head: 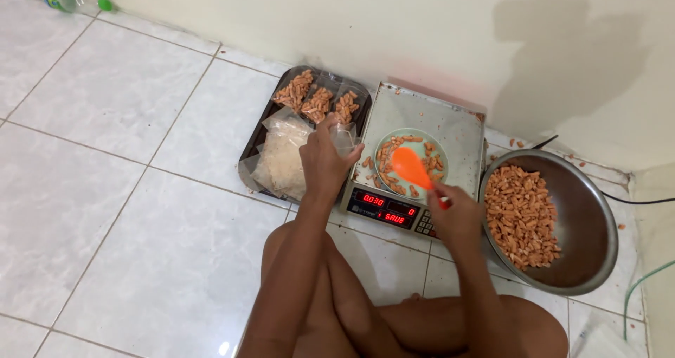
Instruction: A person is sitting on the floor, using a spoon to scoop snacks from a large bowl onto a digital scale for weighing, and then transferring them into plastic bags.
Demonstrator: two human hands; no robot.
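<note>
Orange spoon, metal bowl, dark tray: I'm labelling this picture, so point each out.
orange spoon [410, 167], head view, on its scoop.
metal bowl [589, 210], head view, bare inner wall.
dark tray [251, 147], head view, left rim.

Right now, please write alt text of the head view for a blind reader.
A right hand holds an orange spoon over a plate of snacks on a scale. The left hand holds a clear bag beside a tray.

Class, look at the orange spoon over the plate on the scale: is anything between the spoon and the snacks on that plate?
Nothing visible is. The right hand holds the orange spoon directly over the plate of snacks on the scale. The left hand, holding a clear bag, stays off to the side.
</note>
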